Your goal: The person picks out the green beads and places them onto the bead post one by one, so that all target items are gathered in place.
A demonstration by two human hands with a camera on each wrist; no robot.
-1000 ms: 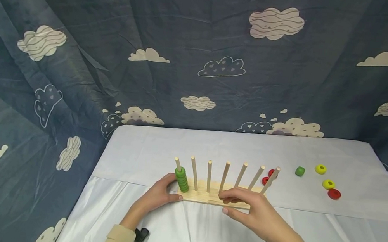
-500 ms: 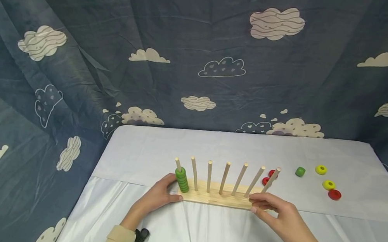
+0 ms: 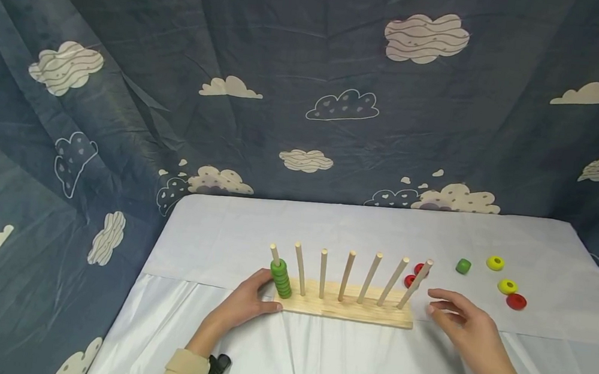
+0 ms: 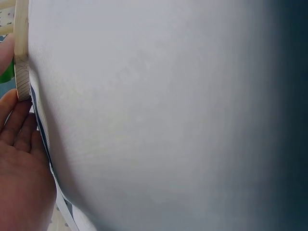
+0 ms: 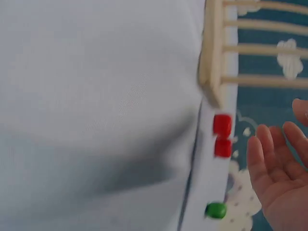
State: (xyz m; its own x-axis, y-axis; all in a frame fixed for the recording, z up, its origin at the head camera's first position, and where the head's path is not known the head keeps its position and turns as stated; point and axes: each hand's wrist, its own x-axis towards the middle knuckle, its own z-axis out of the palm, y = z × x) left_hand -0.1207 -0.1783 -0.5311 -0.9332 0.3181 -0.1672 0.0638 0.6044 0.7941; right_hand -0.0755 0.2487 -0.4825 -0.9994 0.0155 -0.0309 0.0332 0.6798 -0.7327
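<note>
A wooden peg stand (image 3: 347, 311) with several upright pegs sits on the white-covered table. Green beads (image 3: 281, 278) are stacked on its leftmost peg; the other pegs are bare. My left hand (image 3: 248, 297) grips the stand's left end, thumb at the front and fingers behind. In the left wrist view, that hand (image 4: 24, 178) is at the end of the board (image 4: 22, 72). My right hand (image 3: 472, 333) hovers beyond the stand's right end, holding nothing. The right wrist view shows its palm (image 5: 288, 197) with loosely bent fingers, apart from the red beads (image 5: 222, 125).
Two red beads (image 3: 409, 280) lie behind the rightmost peg. Farther right are a green bead (image 3: 463, 266), two yellow beads (image 3: 495, 263) and a red disc-shaped bead (image 3: 516, 302). A dark cloth with clouds (image 3: 335, 154) hangs behind the table.
My right hand has moved rightward, from in front of the middle pegs to past the stand's right end. The left hand keeps its grip, and the stand has not moved.
</note>
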